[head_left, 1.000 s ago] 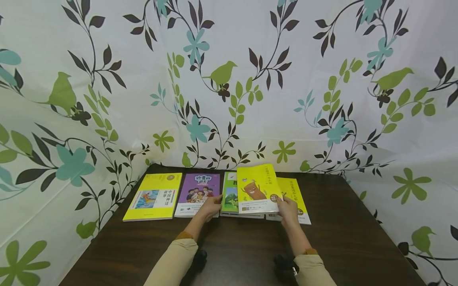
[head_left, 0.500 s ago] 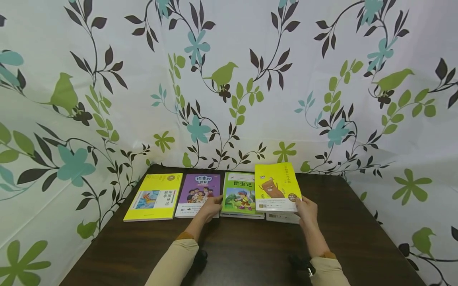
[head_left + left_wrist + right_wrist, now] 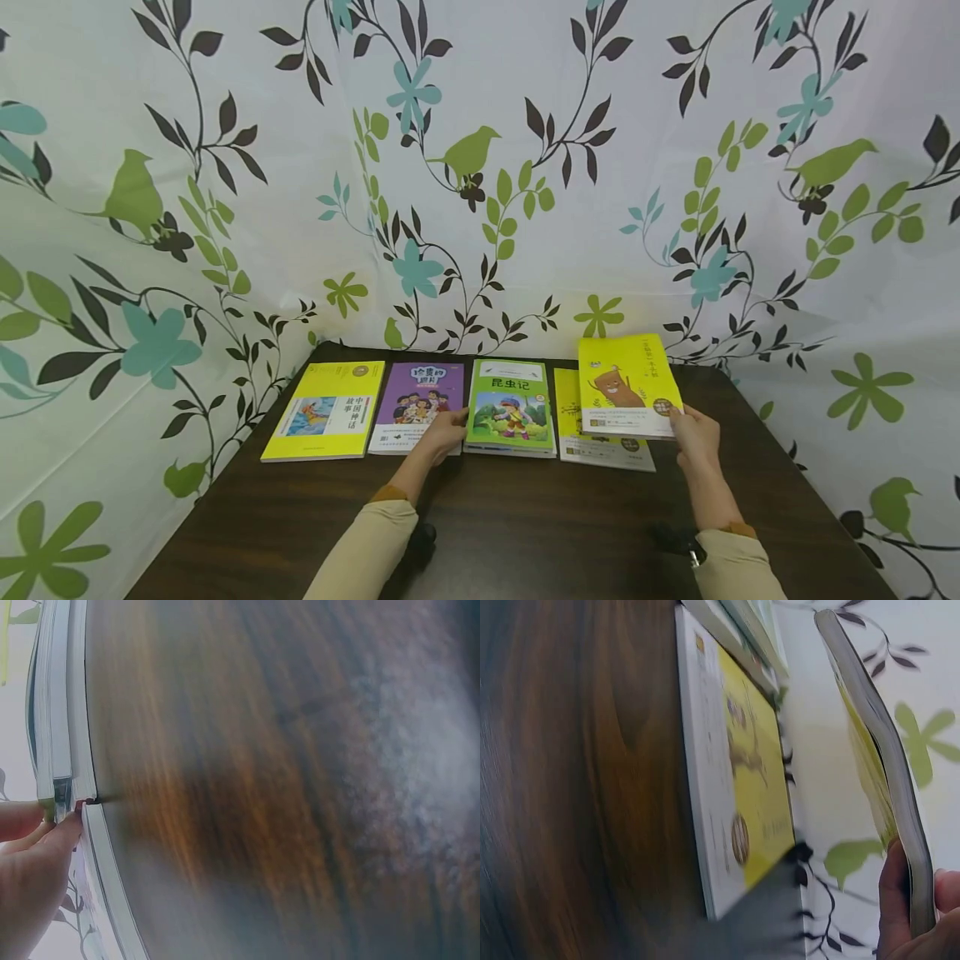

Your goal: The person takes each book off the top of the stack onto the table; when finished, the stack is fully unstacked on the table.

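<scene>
My right hand (image 3: pixel 697 440) grips the lower right corner of a yellow book (image 3: pixel 628 371) with a brown cartoon figure on its cover. In the right wrist view this raised book (image 3: pixel 889 742) is seen edge-on, thumb on one side and fingers on the other. Below it lies another yellow book (image 3: pixel 567 408), partly covered in the head view. My left hand (image 3: pixel 444 435) pinches the left edge of a green book (image 3: pixel 512 417), which lies on top of a stack. The left wrist view shows the fingertips at a corner of these stacked books (image 3: pixel 56 697).
Left of the green book lies a purple book (image 3: pixel 416 400), its lower right corner behind my left hand. A yellow book with a blue picture (image 3: pixel 337 387) is at the far left. All rest on a dark wooden table (image 3: pixel 517 533), against a patterned cloth backdrop (image 3: pixel 480 300).
My right hand has carried the yellow book rightward, off the green book and over the other yellow book. The green cover has come into full view. My left hand stays in place.
</scene>
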Motion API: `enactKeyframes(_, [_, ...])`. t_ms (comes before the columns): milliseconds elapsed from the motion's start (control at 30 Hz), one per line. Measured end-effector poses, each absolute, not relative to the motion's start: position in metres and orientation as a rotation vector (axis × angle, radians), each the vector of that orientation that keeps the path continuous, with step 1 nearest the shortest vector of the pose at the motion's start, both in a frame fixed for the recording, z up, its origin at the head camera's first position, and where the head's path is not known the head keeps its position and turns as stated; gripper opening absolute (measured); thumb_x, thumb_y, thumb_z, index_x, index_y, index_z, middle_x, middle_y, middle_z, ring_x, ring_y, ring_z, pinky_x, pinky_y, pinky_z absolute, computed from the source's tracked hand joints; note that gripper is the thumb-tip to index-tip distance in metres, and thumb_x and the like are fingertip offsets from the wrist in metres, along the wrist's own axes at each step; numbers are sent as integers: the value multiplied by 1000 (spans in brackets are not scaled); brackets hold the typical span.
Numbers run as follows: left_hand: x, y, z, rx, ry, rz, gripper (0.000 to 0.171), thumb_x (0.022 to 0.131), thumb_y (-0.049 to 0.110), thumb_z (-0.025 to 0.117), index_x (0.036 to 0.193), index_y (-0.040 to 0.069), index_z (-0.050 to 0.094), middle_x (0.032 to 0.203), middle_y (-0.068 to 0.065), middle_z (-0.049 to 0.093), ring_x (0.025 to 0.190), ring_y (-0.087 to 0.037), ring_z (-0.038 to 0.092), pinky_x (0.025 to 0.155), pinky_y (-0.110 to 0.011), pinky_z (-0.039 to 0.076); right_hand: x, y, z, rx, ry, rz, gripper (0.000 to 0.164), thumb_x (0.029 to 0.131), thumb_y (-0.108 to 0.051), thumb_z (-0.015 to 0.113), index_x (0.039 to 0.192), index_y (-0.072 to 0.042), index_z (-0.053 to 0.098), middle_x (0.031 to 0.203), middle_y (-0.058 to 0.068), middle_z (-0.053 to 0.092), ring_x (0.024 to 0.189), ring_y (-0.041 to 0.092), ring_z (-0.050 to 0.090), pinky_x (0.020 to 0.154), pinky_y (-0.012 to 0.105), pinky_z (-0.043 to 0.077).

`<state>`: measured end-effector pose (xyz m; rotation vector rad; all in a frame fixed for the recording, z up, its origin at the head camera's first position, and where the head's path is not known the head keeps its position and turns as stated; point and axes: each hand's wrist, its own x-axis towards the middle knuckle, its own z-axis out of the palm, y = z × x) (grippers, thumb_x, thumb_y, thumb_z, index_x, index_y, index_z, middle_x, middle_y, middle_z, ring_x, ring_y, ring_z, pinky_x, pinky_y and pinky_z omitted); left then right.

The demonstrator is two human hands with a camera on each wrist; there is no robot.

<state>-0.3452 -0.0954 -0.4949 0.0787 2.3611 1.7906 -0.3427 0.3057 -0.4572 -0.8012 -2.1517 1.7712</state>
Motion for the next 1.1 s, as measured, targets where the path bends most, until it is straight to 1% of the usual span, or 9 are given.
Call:
enactKeyframes(100, [-345, -95, -495, 73, 2357, 1793, 56, 87, -12, 44, 143, -12, 37, 153, -25, 32, 142, -42, 25, 112, -47, 34, -332, 311, -442, -804, -2182, 1760, 53, 102, -22, 44, 148, 3, 36, 141, 26, 47, 86, 12, 57, 66, 24, 49])
enactKeyframes(200, [-345, -95, -494, 51, 2364, 1788, 56, 87, -11, 45, 143, -11, 38, 153, -24, 33, 142, -40, 27, 111, -46, 35, -326, 319, -435, -809, -2211, 1754, 54, 102, -24, 42, 148, 2, 36, 141, 24, 47, 80, 6, 55, 63, 20, 48])
enactKeyframes(400, [-347, -93, -491, 39, 2346, 1806, 55, 90, -9, 47, 144, -9, 37, 151, -26, 35, 141, -40, 30, 110, -46, 37, -324, 340, -432, -865, -2209, 1760, 57, 101, -26, 42, 150, 0, 31, 146, 24, 43, 84, 9, 54, 64, 20, 48])
enactKeyframes(500, [-347, -91, -490, 47, 2347, 1810, 55, 90, -9, 47, 144, -9, 37, 151, -27, 35, 141, -40, 31, 110, -47, 36, -322, 352, -430, -906, -2195, 1758, 57, 101, -25, 42, 151, -1, 30, 147, 25, 42, 84, 10, 55, 64, 21, 48])
enactKeyframes(733, [-346, -88, -490, 36, 2345, 1811, 57, 88, -11, 46, 145, -8, 37, 151, -26, 36, 140, -39, 32, 109, -43, 38, -316, 379, -433, -983, -2178, 1771, 60, 99, -26, 43, 151, -2, 28, 141, 23, 44, 67, 2, 52, 68, 27, 51])
enactKeyframes(833, [-346, -88, -489, 38, 2354, 1803, 57, 88, -10, 46, 145, -8, 37, 151, -25, 36, 140, -39, 33, 107, -41, 39, -314, 387, -438, -1024, -2172, 1761, 60, 98, -24, 44, 151, -1, 28, 138, 25, 45, 65, 5, 53, 72, 32, 51])
enactKeyframes(967, [-347, -87, -490, 49, 2335, 1820, 57, 89, -11, 46, 145, -9, 36, 150, -28, 36, 139, -39, 34, 107, -42, 41, -312, 396, -443, -1066, -2159, 1747, 62, 97, -21, 45, 151, 1, 27, 137, 28, 44, 75, 15, 56, 76, 37, 50])
enactKeyframes(1033, [-347, -86, -491, 52, 2318, 1833, 57, 90, -11, 46, 146, -9, 34, 149, -30, 36, 139, -41, 33, 108, -44, 40, -311, 400, -445, -1080, -2151, 1745, 62, 95, -19, 46, 151, 2, 27, 136, 30, 43, 81, 21, 56, 74, 36, 49])
enactKeyframes(1100, [-346, -86, -491, 55, 2312, 1836, 56, 91, -11, 46, 146, -10, 34, 148, -31, 36, 140, -42, 32, 108, -46, 39, -311, 405, -446, -1092, -2164, 1721, 62, 95, -18, 45, 150, 3, 29, 135, 30, 44, 83, 23, 56, 67, 33, 50])
